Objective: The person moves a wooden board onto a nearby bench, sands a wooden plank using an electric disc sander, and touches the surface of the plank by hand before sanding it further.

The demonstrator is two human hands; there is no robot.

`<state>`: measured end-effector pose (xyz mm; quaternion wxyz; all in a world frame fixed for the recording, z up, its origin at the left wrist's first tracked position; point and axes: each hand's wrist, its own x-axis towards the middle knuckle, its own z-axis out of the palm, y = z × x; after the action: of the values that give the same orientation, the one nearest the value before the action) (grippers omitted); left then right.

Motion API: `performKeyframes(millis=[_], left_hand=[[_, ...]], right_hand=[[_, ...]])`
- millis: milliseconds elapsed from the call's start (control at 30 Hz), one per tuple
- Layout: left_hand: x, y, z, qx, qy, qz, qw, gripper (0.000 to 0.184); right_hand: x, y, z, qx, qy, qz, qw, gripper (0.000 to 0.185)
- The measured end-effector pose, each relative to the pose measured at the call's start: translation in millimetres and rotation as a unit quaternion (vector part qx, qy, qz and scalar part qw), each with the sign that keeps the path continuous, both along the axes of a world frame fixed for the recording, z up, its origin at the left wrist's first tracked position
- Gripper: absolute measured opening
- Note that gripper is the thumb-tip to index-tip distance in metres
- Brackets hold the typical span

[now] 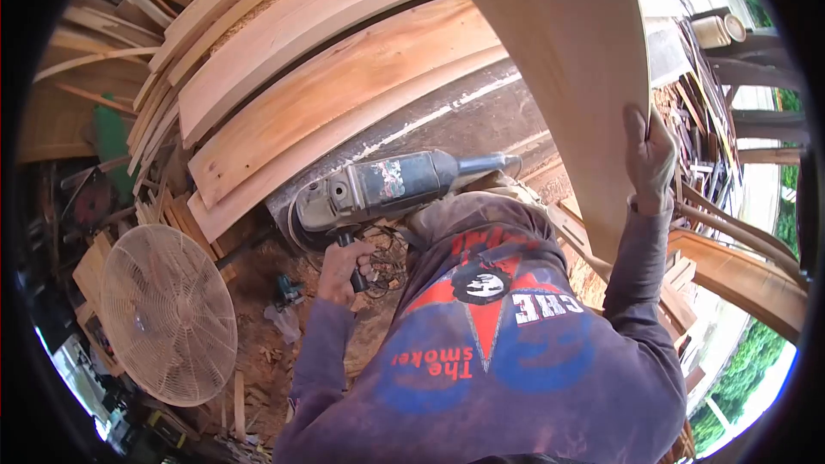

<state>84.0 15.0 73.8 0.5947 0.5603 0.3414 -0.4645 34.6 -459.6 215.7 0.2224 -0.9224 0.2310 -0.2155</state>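
Note:
My left hand is closed around the black side handle of an angle grinder. The grinder lies across the worktop just in front of my body, its head to the left and its cord end to the right. On the right, my right hand grips the edge of a long, wide wooden board. That board is raised and tilted, running from beside my body up past the top of the view. Its far end is out of sight.
Several long planks lie stacked beyond the grinder. A round fan stands at the lower left. Wood shavings and offcuts cover the floor. Thin wood strips are piled at the right, near a curved wooden piece.

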Motion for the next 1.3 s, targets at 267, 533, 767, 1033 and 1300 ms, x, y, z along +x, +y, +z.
performKeyframes(millis=[267, 533, 767, 1033, 1300], left_hand=[[-5, -41, 17, -0.068, 0.049, 0.125, 0.989, 0.021], [-14, -57, -20, -0.012, -0.036, 0.116, 0.993, 0.023], [-58, -54, -71, 0.108, -0.177, 0.090, 0.974, 0.016], [-3, -17, -34, 0.340, -0.170, -0.608, 0.697, 0.066], [41, -295, 44, -0.016, -0.421, -0.561, 0.712, 0.038]], right_hand=[[-12, -83, 12, 0.012, -0.062, -0.117, 0.991, 0.050], [-13, -143, 42, -0.007, -0.159, -0.271, 0.949, 0.060], [-60, -170, 31, -0.043, -0.257, -0.334, 0.906, 0.075], [-153, -205, 11, -0.023, -0.314, -0.392, 0.864, 0.059], [-240, -142, 41, -0.013, -0.267, -0.450, 0.852, 0.051]])
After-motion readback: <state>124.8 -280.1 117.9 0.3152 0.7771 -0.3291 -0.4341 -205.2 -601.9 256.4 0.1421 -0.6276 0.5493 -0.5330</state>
